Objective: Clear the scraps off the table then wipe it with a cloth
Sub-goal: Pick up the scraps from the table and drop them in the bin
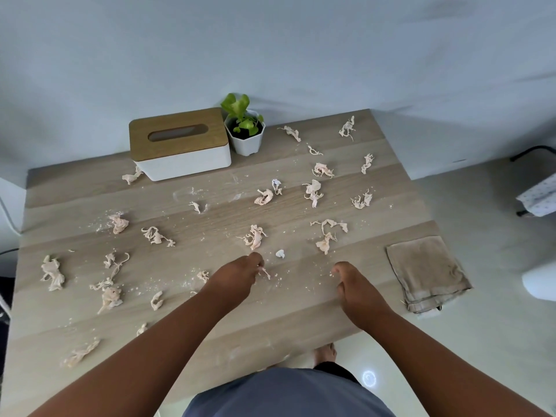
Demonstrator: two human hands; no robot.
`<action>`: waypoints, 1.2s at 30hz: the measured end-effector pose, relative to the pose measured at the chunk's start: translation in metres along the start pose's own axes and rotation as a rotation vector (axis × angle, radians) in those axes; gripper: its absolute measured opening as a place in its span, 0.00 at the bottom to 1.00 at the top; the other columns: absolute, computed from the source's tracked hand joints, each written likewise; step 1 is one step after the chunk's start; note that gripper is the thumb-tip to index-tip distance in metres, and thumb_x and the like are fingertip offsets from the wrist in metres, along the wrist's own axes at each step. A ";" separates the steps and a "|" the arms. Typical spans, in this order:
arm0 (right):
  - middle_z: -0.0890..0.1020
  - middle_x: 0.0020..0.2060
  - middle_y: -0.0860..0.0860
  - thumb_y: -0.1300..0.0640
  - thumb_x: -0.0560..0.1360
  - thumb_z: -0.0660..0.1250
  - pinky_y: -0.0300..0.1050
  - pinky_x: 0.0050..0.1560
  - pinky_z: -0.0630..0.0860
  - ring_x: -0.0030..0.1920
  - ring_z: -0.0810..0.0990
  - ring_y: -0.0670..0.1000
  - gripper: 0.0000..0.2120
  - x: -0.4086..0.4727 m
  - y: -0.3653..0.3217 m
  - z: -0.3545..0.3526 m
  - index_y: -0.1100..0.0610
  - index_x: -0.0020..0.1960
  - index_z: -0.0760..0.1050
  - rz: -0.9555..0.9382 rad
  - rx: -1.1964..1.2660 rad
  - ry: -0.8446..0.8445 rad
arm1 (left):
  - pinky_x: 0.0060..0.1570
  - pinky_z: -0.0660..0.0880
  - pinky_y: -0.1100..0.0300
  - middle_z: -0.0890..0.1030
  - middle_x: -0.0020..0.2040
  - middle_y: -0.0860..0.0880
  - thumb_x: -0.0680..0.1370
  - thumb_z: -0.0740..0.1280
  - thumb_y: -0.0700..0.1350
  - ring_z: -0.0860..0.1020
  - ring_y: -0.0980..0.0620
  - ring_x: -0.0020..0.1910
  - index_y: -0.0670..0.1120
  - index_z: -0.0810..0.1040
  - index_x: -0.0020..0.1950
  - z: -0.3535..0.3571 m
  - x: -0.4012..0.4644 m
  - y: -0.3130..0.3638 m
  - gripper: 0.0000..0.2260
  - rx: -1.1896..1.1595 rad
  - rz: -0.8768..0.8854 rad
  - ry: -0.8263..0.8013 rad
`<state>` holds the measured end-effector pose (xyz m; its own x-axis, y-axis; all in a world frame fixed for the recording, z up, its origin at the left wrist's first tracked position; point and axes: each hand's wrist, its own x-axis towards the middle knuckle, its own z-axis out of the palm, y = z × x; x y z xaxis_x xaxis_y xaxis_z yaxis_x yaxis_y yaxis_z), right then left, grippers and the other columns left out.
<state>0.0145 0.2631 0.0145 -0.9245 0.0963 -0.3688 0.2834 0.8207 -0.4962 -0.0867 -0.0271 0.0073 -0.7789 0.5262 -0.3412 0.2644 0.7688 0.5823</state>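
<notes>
Dozens of pale crumpled scraps (255,237) litter the wooden table (228,320) edge to edge. Tissue box (180,143) and small potted plant (245,127) sit at the far edge. Folded tan cloth (427,272) lies at the right edge, near corner. Left hand (240,273) pinches one thin scrap (265,272) near the table's middle. Right hand (353,284), fingers curled under, grip unclear.

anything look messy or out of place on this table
Yes: pinkish scraps and pale crumbs lie scattered across the wooden table. The left hand pinches one. The folded cloth overhangs the table's right edge.
</notes>
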 end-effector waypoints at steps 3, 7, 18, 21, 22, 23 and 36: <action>0.74 0.51 0.50 0.68 0.79 0.57 0.45 0.50 0.70 0.49 0.76 0.52 0.15 0.005 -0.002 -0.003 0.60 0.63 0.72 0.020 0.021 0.029 | 0.48 0.75 0.53 0.80 0.46 0.50 0.87 0.60 0.49 0.78 0.48 0.45 0.48 0.76 0.58 -0.004 0.004 -0.005 0.08 0.076 -0.026 -0.007; 0.76 0.51 0.52 0.73 0.75 0.57 0.45 0.55 0.73 0.51 0.77 0.51 0.19 0.013 -0.005 -0.006 0.61 0.62 0.75 0.029 0.041 0.040 | 0.42 0.73 0.52 0.78 0.42 0.50 0.86 0.57 0.59 0.79 0.45 0.45 0.49 0.72 0.49 -0.004 0.007 -0.012 0.16 0.229 -0.022 0.053; 0.76 0.40 0.52 0.63 0.76 0.64 0.49 0.44 0.71 0.42 0.74 0.54 0.01 0.048 -0.005 -0.017 0.60 0.48 0.75 -0.087 0.061 0.253 | 0.37 0.69 0.56 0.83 0.47 0.53 0.79 0.64 0.65 0.84 0.46 0.46 0.52 0.66 0.60 0.006 0.004 -0.020 0.20 0.228 -0.105 0.225; 0.79 0.46 0.52 0.53 0.78 0.70 0.50 0.47 0.76 0.45 0.77 0.54 0.15 0.058 -0.008 -0.017 0.60 0.59 0.76 -0.110 0.006 0.227 | 0.37 0.72 0.55 0.84 0.49 0.52 0.79 0.62 0.67 0.84 0.45 0.47 0.51 0.66 0.60 0.009 0.001 -0.017 0.21 0.222 -0.136 0.230; 0.80 0.49 0.53 0.50 0.78 0.71 0.51 0.49 0.77 0.46 0.79 0.55 0.18 0.061 -0.009 -0.017 0.60 0.62 0.75 -0.115 -0.009 0.208 | 0.38 0.74 0.55 0.84 0.49 0.53 0.79 0.61 0.67 0.84 0.45 0.48 0.51 0.66 0.59 0.011 0.001 -0.016 0.21 0.220 -0.153 0.219; 0.81 0.49 0.53 0.48 0.78 0.71 0.51 0.50 0.78 0.47 0.80 0.55 0.19 0.064 -0.011 -0.017 0.59 0.62 0.75 -0.118 -0.024 0.187 | 0.39 0.74 0.54 0.84 0.50 0.53 0.79 0.61 0.67 0.84 0.45 0.48 0.51 0.66 0.59 0.012 0.001 -0.015 0.21 0.219 -0.169 0.207; 0.78 0.54 0.56 0.54 0.83 0.62 0.54 0.52 0.76 0.56 0.77 0.59 0.10 0.078 -0.016 -0.004 0.59 0.59 0.76 -0.068 -0.173 0.099 | 0.36 0.73 0.56 0.84 0.48 0.52 0.84 0.57 0.60 0.85 0.47 0.45 0.52 0.69 0.60 0.024 0.011 -0.005 0.14 0.308 -0.218 0.153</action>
<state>-0.0629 0.2600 -0.0035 -0.9630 0.0851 -0.2559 0.1794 0.9107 -0.3722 -0.0832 -0.0163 -0.0177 -0.9050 0.2969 -0.3047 0.2238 0.9413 0.2527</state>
